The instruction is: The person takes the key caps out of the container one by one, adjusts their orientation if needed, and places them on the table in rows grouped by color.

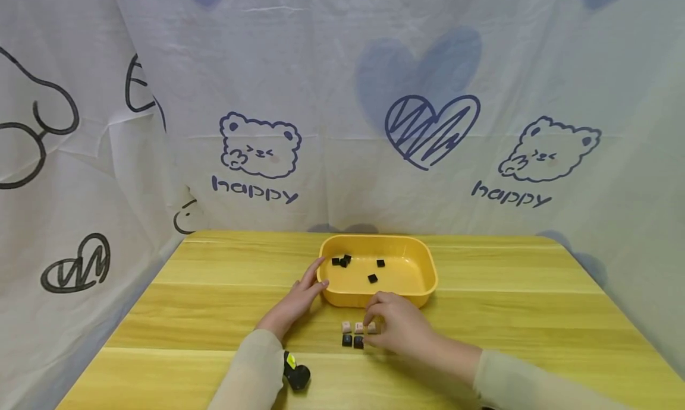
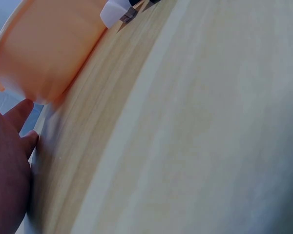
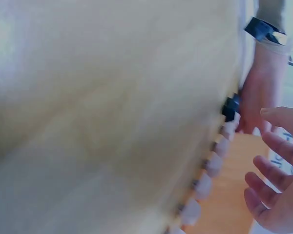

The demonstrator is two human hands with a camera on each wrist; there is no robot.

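Note:
A yellow plastic tray (image 1: 423, 279) stands toward the back of the table, with several small black keycaps (image 1: 373, 278) scattered inside it. My left hand (image 1: 291, 306) rests against its left end, fingers fairly straight at the rim; the left wrist view shows fingers touching the tray's outer wall (image 2: 53, 53). In front of the tray lie white keycaps (image 1: 346, 327) in a row, and dark keycaps (image 1: 347, 340) line up nearer me. Over the right end of these rows is my right hand (image 1: 398, 327), hiding part of them. Its fingers (image 3: 271, 168) look spread and loosely bent, with nothing visible between them.
The wooden table (image 1: 214, 291) extends to both sides. A black strap piece with a yellow-green mark (image 1: 297, 374) sits by the left sleeve. Behind the table hangs a white cloth (image 1: 332, 101) printed with bears and hearts.

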